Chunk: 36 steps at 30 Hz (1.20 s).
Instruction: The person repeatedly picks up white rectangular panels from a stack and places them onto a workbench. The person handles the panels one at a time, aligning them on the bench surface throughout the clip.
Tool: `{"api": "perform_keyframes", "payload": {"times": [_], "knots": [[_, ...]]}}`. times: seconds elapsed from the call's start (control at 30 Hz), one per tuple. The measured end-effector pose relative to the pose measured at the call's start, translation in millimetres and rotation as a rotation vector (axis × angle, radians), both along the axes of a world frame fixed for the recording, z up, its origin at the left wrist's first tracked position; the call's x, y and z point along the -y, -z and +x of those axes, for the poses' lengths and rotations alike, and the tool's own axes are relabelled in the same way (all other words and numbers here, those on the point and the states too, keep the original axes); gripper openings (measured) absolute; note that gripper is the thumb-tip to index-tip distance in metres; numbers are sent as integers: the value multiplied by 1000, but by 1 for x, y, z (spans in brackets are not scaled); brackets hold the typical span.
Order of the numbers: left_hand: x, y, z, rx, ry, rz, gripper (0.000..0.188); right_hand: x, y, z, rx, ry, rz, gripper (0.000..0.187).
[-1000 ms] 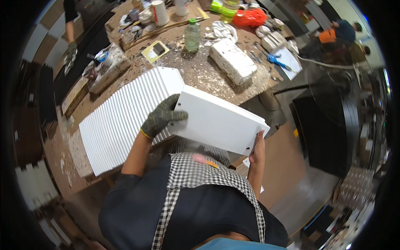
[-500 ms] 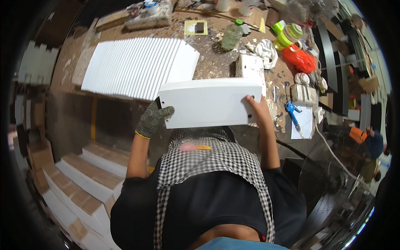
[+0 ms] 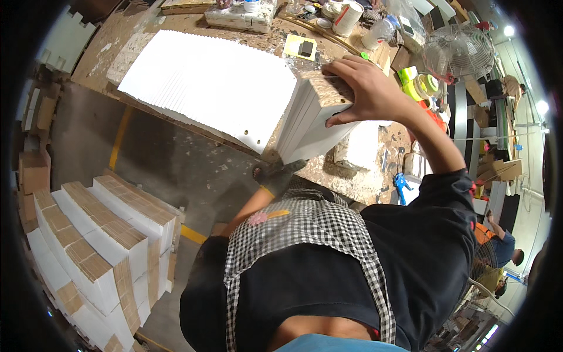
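A stack of white boards [image 3: 305, 126] stands tilted on end at the table's front edge, its brown chipboard edges facing up. My bare right hand [image 3: 372, 88] clasps the upper end, with the thumb on the near face and fingers over the far side. At the lower end is my left hand [image 3: 277, 176] in a dark glove, its thumb along the bottom of the stack and its other fingers partly hidden. Just left of the stack, a fanned row of white boards [image 3: 205, 82] lies on the table, two holes showing in its nearest board.
The worn, paint-spotted table [image 3: 363, 182] carries a white block [image 3: 358, 146], a blue air gun [image 3: 402, 186] and a yellow card [image 3: 300, 47]. Stacked white-and-brown boards [image 3: 99, 234] stand on the floor at left. A fan [image 3: 460, 53] is at the far right; another person [image 3: 504, 246] is beyond.
The stack has turned from lying level before me to standing on end beside the fanned row. My right hand has risen to its top; my left has gone to its bottom.
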<state>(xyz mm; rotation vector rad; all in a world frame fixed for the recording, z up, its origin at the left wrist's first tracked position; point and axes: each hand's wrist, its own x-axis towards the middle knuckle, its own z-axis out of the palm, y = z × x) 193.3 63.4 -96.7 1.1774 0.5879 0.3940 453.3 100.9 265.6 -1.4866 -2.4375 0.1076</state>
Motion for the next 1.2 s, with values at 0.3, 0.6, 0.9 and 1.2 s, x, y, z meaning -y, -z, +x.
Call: {"api": "perform_keyframes", "payload": {"times": [0.3, 0.6, 0.9, 1.2], "knots": [[-41, -125, -21, -478, 95, 609, 73, -37, 43, -40, 479, -438, 22, 45], [-33, -198, 24, -686, -410, 1064, 90, -28, 93, -88, 690, -613, 214, 22], [-1, -146, -26, -685, -574, 973, 86, -27, 133, 28, -744, 236, 201, 64], [20, -114, -60, -593, -626, 587, 86, -50, 292, 74, -1757, 412, -928, 77]]}}
